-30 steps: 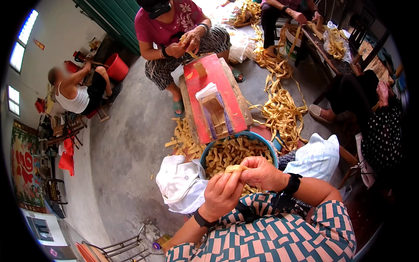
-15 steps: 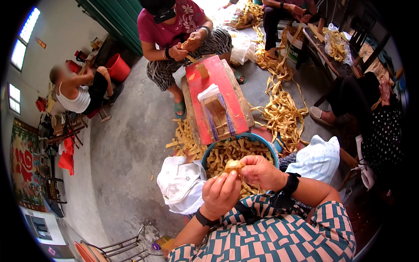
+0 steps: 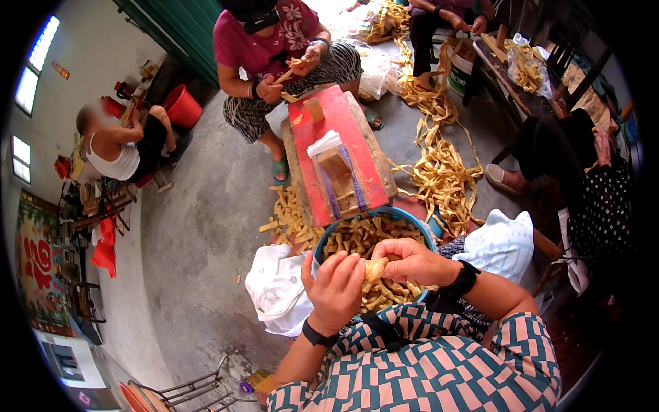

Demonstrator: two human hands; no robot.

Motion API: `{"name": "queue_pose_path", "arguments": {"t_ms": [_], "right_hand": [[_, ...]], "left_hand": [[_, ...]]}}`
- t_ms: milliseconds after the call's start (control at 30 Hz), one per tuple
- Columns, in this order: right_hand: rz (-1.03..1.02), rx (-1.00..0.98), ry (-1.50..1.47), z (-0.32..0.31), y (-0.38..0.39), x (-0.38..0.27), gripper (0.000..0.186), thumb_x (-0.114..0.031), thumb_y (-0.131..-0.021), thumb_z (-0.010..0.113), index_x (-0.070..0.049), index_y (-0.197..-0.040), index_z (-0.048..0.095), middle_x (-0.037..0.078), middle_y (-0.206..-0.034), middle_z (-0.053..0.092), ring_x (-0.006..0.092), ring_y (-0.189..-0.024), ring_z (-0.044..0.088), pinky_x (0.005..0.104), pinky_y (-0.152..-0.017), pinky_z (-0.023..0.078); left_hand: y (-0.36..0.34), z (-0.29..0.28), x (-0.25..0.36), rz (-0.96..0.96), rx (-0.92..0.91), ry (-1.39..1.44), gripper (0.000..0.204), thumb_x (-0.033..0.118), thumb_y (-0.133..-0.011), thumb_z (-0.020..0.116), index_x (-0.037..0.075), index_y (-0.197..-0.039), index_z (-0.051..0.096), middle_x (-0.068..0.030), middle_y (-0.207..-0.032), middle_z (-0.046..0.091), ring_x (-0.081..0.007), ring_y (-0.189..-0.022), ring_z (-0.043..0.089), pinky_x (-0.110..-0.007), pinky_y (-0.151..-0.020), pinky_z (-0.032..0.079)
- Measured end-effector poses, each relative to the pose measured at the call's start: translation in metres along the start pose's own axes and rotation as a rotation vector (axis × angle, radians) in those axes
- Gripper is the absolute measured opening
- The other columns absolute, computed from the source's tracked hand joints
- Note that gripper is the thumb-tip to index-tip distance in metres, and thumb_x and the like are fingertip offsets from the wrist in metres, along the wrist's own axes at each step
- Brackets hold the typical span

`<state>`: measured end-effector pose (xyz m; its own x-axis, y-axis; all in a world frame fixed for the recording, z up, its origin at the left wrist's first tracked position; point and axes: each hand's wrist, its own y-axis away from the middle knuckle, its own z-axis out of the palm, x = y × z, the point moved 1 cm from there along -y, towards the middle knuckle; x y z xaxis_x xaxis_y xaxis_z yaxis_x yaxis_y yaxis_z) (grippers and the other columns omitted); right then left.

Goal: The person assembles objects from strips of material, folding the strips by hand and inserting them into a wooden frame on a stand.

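My right hand [image 3: 417, 264] pinches a golden-tan knotted strip [image 3: 374, 270], which looks like tofu skin, between thumb and forefinger. On its other side my left hand [image 3: 333, 292] holds the same knot by its fingertips, with the little finger standing apart. The left thumb is mostly hidden. Beneath both hands a round blue tub [image 3: 415, 220] is heaped with similar short knots [image 3: 362, 237]. White cloth [image 3: 274, 285] lies to the left of the tub, and pale blue cloth [image 3: 500, 242] to the right.
Beyond the tub stands a red-topped bench [image 3: 367, 165] with a wooden block mould [image 3: 336, 175]. Loose knots [image 3: 292, 213] lie on the floor left of it, long strips [image 3: 439, 175] on the right. A co-worker [image 3: 271, 55] sits opposite, handling a strip; others sit around.
My left hand has shifted slightly left and up, its fingers straighter. The knot shows more between my hands. The co-worker opposite has moved their hands apart along a strip.
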<state>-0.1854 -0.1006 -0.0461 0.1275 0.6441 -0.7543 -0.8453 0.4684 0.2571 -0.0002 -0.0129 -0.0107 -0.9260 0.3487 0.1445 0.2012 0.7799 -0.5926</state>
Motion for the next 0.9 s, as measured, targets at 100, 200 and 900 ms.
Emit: {"name": "queue_pose_path", "arguments": {"t_ms": [100,200,900], "right_hand": [[-0.012,0.124,0.050,0.000,0.001,0.003,0.018,0.005,-0.090,0.056,-0.003,-0.106,0.060,0.000,-0.086,0.062,0.0054,-0.064,0.050,0.0208,-0.056,0.039],[-0.080,0.209,0.180,-0.011,-0.004,0.016,0.022,0.004,-0.088,0.057,-0.003,-0.108,0.061,0.000,-0.093,0.064,0.0055,-0.076,0.057,0.0214,-0.064,0.046],[-0.196,0.158,0.282,-0.021,0.008,0.008,0.023,-0.007,-0.098,0.067,-0.002,-0.120,0.062,-0.005,-0.079,0.060,0.0016,-0.068,0.050,0.0200,-0.060,0.041]], "left_hand": [[0.006,0.004,-0.005,-0.082,-0.008,0.212,0.021,0.007,-0.084,0.070,0.011,-0.104,0.073,-0.0016,-0.103,0.071,-0.0202,-0.097,0.067,-0.048,-0.104,0.045],[0.008,-0.006,0.005,0.084,-0.008,0.194,0.023,0.007,-0.081,0.072,0.011,-0.104,0.074,-0.0019,-0.100,0.070,-0.0189,-0.089,0.067,-0.040,-0.093,0.052],[0.027,0.009,-0.024,-1.041,-0.410,1.330,0.016,0.011,-0.101,0.064,0.002,-0.088,0.066,0.0004,-0.075,0.066,-0.0060,-0.060,0.059,-0.020,-0.055,0.045]]}}
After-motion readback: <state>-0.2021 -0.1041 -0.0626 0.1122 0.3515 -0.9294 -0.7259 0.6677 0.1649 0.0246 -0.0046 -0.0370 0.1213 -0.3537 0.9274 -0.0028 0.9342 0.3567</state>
